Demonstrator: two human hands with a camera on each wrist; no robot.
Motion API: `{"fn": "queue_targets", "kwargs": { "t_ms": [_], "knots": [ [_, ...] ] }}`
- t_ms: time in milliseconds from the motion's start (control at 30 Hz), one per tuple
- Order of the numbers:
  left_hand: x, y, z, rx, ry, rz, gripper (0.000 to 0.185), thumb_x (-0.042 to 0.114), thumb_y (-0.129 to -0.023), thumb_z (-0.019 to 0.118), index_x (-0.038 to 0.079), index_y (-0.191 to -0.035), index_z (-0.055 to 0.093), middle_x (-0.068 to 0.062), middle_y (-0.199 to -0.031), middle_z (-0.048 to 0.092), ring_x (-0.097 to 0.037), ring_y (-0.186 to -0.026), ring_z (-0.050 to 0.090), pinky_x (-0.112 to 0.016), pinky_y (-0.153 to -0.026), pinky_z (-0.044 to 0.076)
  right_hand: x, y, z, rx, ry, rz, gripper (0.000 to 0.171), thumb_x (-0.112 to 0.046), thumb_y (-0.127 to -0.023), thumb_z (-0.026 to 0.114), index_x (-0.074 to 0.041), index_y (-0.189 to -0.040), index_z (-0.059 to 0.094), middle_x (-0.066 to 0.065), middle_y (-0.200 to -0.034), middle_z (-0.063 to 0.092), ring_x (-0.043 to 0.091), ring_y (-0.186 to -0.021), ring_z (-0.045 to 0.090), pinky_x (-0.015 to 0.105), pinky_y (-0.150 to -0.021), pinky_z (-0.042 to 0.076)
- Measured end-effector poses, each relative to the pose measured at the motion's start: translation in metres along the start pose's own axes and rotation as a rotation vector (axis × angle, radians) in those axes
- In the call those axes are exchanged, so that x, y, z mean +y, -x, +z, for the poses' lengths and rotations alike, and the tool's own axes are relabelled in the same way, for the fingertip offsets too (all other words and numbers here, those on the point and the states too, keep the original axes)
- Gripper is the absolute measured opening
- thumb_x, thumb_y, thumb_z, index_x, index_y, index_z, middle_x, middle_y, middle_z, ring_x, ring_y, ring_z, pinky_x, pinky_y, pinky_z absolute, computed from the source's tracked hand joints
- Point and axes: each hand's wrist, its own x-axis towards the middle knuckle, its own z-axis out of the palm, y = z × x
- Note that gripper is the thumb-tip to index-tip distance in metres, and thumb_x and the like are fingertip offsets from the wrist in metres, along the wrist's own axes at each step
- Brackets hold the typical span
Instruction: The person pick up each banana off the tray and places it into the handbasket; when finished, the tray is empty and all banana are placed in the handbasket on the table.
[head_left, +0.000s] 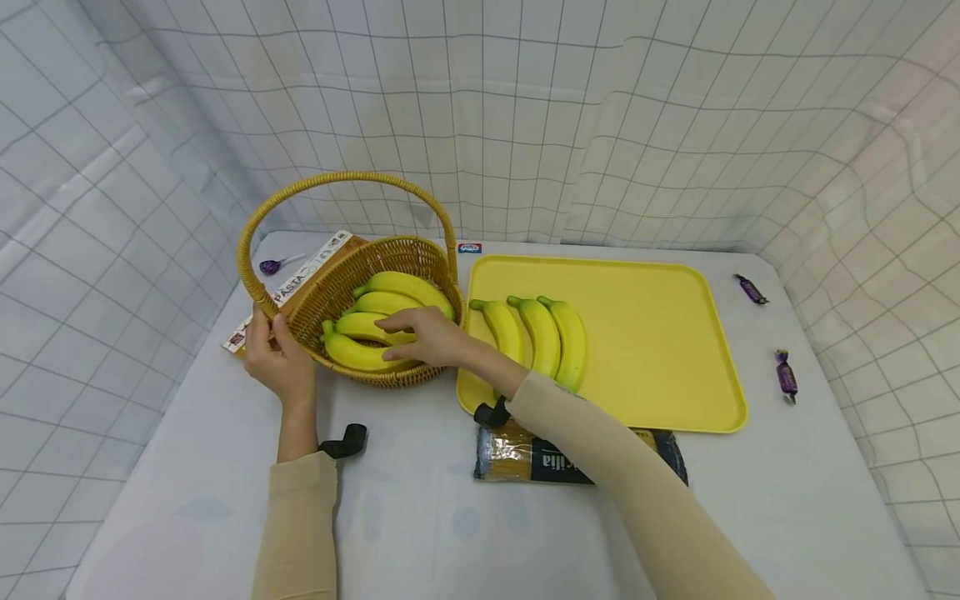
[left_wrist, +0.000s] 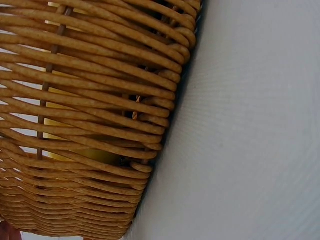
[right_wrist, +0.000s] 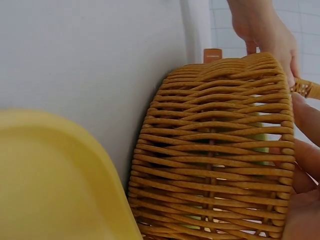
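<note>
A wicker basket (head_left: 390, 250) with a tall hoop handle stands at the left, with several yellow bananas (head_left: 360, 354) lying side by side in it. My left hand (head_left: 281, 358) grips the basket at its left rim, where the handle begins. Over the basket's front right side reaches my right hand (head_left: 431, 335), thumb and fingers parted above the bananas. Its palm side is hidden in the head view; the right wrist view shows its fingers (right_wrist: 305, 162) just past the woven rim. In the left wrist view, the basket's wall (left_wrist: 90, 100) fills the left side.
Right of the basket lies a yellow tray (head_left: 645, 342) with 3 bananas (head_left: 536, 333), partly behind my right forearm. A pasta packet (head_left: 517, 454) lies before the tray, a pasta box (head_left: 300, 283) behind the basket. Wrapped candies (head_left: 786, 375) sit far right, a lollipop (head_left: 272, 266) far left.
</note>
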Motion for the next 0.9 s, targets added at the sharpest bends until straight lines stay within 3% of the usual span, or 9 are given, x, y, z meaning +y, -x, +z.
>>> {"fn": "queue_targets", "kwargs": {
  "t_ms": [67,267,600,900],
  "knots": [
    [0.000,0.000,-0.001,-0.008,-0.005,-0.002,0.028,0.002,-0.096,0.055,-0.005,-0.120,0.066,-0.032,-0.096,0.063,0.011,-0.080,0.040,-0.011,-0.072,0.030,0.000,0.004,-0.003,0.023,-0.031,0.007,0.056,-0.030,-0.091,0.068,-0.011,-0.142,0.052,0.005,-0.144,0.053,0.019,-0.131,0.051,0.027,-0.105,0.043],
    [-0.032,-0.002,0.000,-0.041,-0.023,0.000,0.030,0.014,-0.098,0.057,0.005,-0.125,0.067,-0.025,-0.100,0.066,0.008,-0.083,0.044,-0.013,-0.074,0.033,-0.004,0.025,-0.020,0.103,-0.106,0.002,0.058,-0.028,-0.091,0.068,-0.011,-0.143,0.050,0.006,-0.145,0.053,0.019,-0.133,0.049,0.025,-0.106,0.042],
    [-0.031,-0.002,0.000,-0.044,-0.051,-0.009,0.031,0.015,-0.098,0.057,0.004,-0.126,0.066,-0.025,-0.102,0.066,0.008,-0.083,0.044,-0.013,-0.074,0.034,0.000,0.071,-0.051,0.253,-0.216,-0.049,0.056,-0.019,-0.089,0.071,-0.006,-0.141,0.052,0.010,-0.140,0.057,0.020,-0.130,0.053,0.027,-0.106,0.043],
    [-0.031,-0.002,0.001,-0.034,-0.035,-0.017,0.031,0.012,-0.096,0.059,0.008,-0.126,0.066,-0.019,-0.106,0.069,0.007,-0.084,0.045,-0.013,-0.074,0.033,0.017,0.116,-0.078,0.379,-0.229,0.000,0.055,-0.013,-0.089,0.070,-0.003,-0.140,0.052,0.013,-0.142,0.054,0.026,-0.130,0.052,0.032,-0.108,0.041]
  ]
}}
